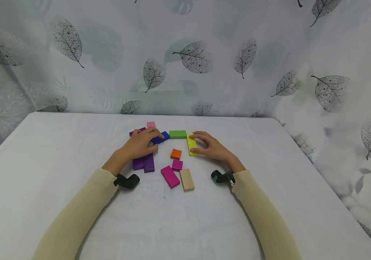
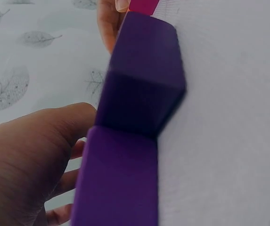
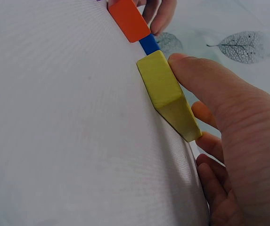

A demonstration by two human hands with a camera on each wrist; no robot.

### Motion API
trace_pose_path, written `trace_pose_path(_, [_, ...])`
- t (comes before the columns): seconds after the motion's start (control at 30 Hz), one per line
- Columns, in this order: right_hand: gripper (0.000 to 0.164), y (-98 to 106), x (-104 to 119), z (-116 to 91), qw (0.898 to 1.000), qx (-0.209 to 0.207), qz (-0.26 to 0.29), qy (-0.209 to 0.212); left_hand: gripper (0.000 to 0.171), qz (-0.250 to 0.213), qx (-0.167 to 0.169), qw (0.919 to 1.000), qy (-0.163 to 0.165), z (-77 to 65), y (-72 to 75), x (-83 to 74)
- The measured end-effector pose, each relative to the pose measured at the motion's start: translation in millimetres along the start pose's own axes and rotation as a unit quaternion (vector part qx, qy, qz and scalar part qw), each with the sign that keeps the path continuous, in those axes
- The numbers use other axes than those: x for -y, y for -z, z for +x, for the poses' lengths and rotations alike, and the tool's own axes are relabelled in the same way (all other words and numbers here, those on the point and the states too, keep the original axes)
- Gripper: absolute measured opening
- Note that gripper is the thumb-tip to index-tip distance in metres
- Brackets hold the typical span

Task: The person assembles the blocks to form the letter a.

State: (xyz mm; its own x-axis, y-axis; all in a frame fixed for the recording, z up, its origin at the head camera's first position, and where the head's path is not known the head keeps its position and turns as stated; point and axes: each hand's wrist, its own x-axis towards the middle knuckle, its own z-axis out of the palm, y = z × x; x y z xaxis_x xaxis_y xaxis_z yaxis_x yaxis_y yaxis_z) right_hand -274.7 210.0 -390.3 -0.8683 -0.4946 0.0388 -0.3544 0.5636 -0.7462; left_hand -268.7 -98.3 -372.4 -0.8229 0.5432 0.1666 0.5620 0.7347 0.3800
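In the head view my left hand is over the left part of the block group, its index finger and thumb at a blue block, which they appear to pinch; the palm hides part of it. My right hand holds a yellow block by its two ends, thumb at the near end and index finger at the far end. Between the two hands a green block lies crosswise, touching or nearly touching the blue and yellow ones. Below the left hand are a dark purple block and a purple block, side by side.
Inside the curve lie an orange block and a small magenta block. Nearer are a longer magenta block and a plain wooden block. A pink block sits beyond the left hand. Everything rests on a white table.
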Motion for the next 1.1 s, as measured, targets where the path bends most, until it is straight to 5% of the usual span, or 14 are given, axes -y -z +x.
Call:
trace_pose_path(0.57, [0.060, -2, -2, 0, 1.000, -0.003, -0.004, 0.003, 0.036, 0.004, -0.001, 0.9999, 0.016, -3.0, 5.4, -2.2])
trace_pose_path(1.1, [0.057, -1, -5, 2, 1.000, -0.005, -0.010, 0.002, 0.035, 0.001, -0.004, 0.9999, -0.011, -0.3, 7.1, -17.5])
